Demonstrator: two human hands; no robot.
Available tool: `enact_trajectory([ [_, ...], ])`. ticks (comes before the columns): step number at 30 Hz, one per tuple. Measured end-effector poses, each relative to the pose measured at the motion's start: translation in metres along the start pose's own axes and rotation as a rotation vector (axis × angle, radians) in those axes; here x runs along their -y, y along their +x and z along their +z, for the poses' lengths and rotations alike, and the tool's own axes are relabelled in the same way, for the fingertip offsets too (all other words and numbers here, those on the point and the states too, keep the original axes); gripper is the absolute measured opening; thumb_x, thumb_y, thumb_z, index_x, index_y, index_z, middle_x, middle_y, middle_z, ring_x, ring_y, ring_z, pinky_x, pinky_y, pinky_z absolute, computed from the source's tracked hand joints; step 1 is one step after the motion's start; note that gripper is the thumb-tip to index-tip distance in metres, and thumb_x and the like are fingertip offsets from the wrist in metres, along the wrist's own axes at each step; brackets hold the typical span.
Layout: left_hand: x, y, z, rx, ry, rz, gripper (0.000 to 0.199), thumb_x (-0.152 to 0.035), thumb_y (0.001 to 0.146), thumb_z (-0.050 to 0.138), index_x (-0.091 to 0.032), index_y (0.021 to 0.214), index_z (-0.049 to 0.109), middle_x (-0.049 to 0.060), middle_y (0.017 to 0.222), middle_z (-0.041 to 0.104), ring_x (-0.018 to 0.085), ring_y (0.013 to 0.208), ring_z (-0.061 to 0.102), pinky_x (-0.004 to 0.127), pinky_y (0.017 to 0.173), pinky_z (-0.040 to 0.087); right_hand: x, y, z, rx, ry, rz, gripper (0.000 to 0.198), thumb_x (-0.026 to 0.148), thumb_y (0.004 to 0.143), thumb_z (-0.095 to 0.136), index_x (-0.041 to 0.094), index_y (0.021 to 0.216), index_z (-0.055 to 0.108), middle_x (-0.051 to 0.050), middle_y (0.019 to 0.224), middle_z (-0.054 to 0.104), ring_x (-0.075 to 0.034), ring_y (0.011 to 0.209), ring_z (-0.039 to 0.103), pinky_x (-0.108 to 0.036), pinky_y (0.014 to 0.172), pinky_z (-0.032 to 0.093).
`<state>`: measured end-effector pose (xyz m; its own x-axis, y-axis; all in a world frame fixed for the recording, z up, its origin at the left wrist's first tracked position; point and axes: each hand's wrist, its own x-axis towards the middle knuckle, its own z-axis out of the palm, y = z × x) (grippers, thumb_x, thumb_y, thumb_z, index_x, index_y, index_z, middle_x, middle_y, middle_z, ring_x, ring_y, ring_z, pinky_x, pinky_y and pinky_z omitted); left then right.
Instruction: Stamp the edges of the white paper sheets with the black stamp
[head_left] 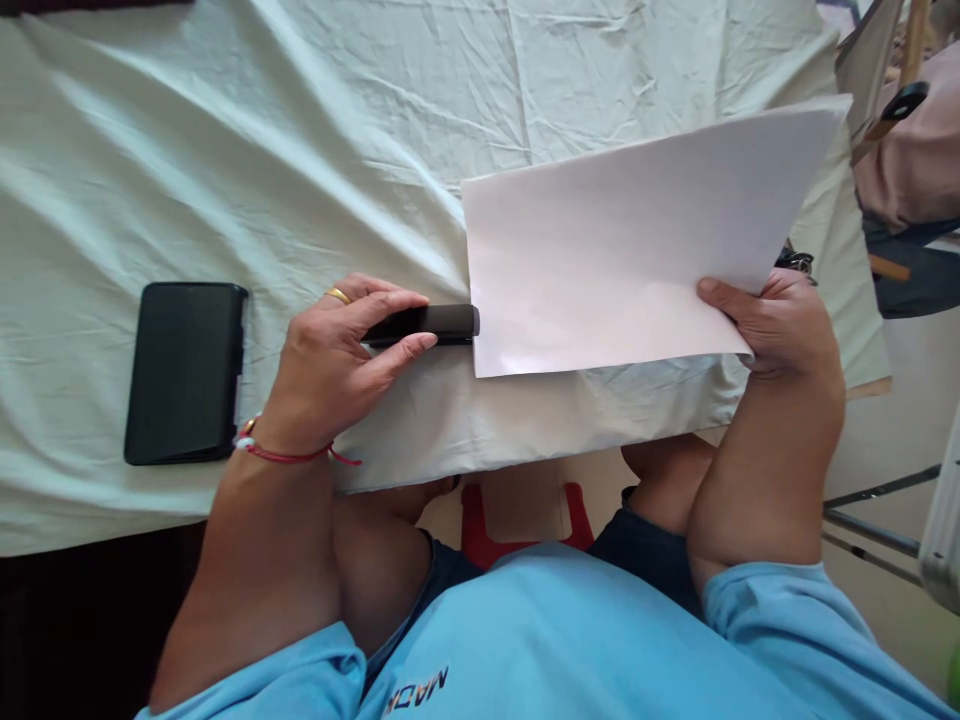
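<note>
My left hand [349, 345] is closed around a black stapler [442, 322], fingers along its far side and thumb along the near side. The stapler's tip overlaps the left edge of some white paper [622, 240], close to the sheets' near left corner. Gripping the paper's right side is my right hand [787, 315], thumb on top and the other fingers hidden underneath. The paper's right end is raised and slightly curved above the cloth. How many sheets there are I cannot tell.
A black smartphone [184, 372] lies left of my left hand on the wrinkled pale tablecloth [337, 130]. Past the table's right edge are metal bars [874, 535] and piled fabric [911, 170]. A red stool [480, 525] shows below the near edge, between my legs.
</note>
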<state>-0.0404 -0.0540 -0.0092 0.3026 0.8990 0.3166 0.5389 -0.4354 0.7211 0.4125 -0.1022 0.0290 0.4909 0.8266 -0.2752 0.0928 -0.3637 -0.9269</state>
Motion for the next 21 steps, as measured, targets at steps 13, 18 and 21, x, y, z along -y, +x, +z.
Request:
enact_trajectory([
  [13, -0.014, 0.000, 0.004, 0.060, -0.038, -0.054, 0.021, -0.053, 0.095, 0.091, -0.036, 0.108, 0.092, 0.005, 0.114, 0.088, 0.033, 0.111, 0.083, 0.051, 0.103, 0.068, -0.002, 0.003, 0.003, -0.032, 0.041, -0.008, 0.047, 0.039, 0.057, 0.119, 0.018, 0.086, 0.089, -0.008, 0.100, 0.090, -0.018, 0.083, 0.078, -0.030, 0.072, 0.064],
  [18, -0.012, -0.002, 0.008, 0.093, -0.035, -0.077, 0.021, -0.058, 0.098, 0.091, -0.039, 0.109, 0.091, 0.006, 0.117, 0.088, 0.034, 0.113, 0.082, 0.049, 0.106, 0.068, -0.004, 0.005, -0.001, -0.038, 0.023, -0.020, 0.050, 0.042, 0.056, 0.119, 0.018, 0.086, 0.088, -0.009, 0.098, 0.089, -0.018, 0.082, 0.077, -0.031, 0.071, 0.064],
  [21, -0.010, -0.001, 0.013, 0.096, -0.001, -0.035, 0.023, -0.057, 0.099, 0.087, -0.037, 0.109, 0.089, 0.008, 0.119, 0.088, 0.036, 0.117, 0.081, 0.051, 0.109, 0.066, -0.004, 0.005, 0.001, -0.036, 0.047, -0.046, 0.052, 0.044, 0.051, 0.119, 0.020, 0.085, 0.088, -0.007, 0.097, 0.089, -0.019, 0.082, 0.077, -0.033, 0.073, 0.066],
])
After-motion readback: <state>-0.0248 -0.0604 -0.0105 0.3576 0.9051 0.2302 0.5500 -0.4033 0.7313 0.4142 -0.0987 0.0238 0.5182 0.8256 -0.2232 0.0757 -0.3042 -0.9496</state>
